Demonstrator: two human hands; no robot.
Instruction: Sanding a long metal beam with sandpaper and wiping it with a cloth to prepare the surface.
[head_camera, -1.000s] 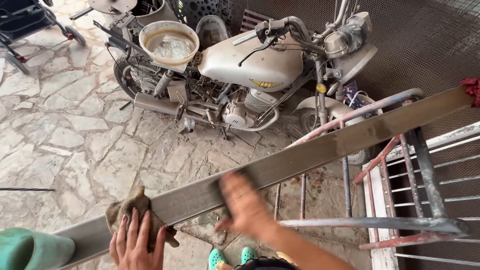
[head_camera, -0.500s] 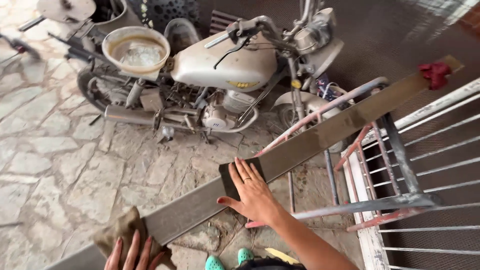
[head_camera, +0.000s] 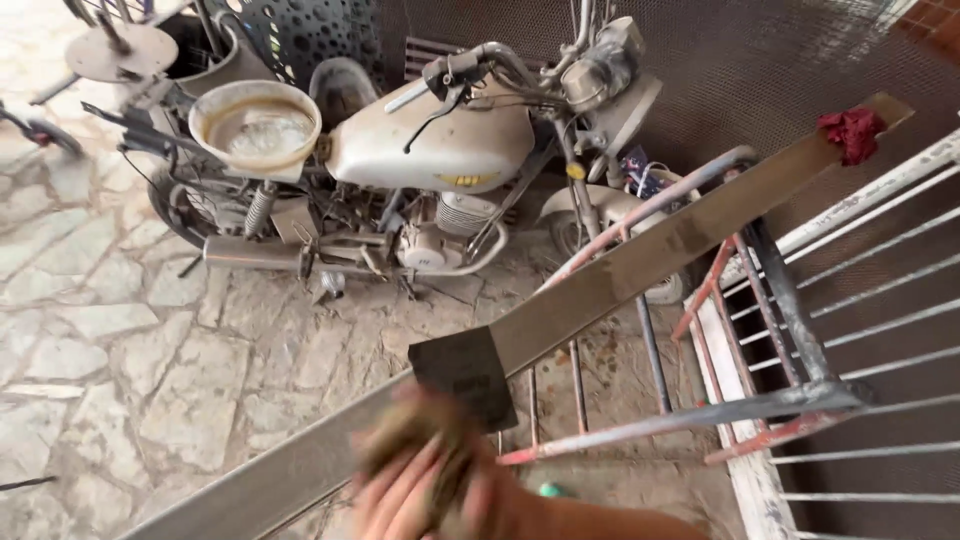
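Blurred, one hand (head_camera: 430, 480) sits low on the bar (head_camera: 640, 260), fingers curled over a brownish rag; which hand, and how tightly it grips, I cannot tell. A dark sanding sheet (head_camera: 465, 375) drapes the bar just above. Bar slants across the rack (head_camera: 790, 395): long, stiff, likely heavy, best held near its middle.

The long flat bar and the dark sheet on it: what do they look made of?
The long flat bar looks like steel: grey, dull, straight-edged, with rusty brown patches. The dark sheet looks like abrasive paper: thin, matte black, folded over the bar's edge. A blurred hand is beside it.
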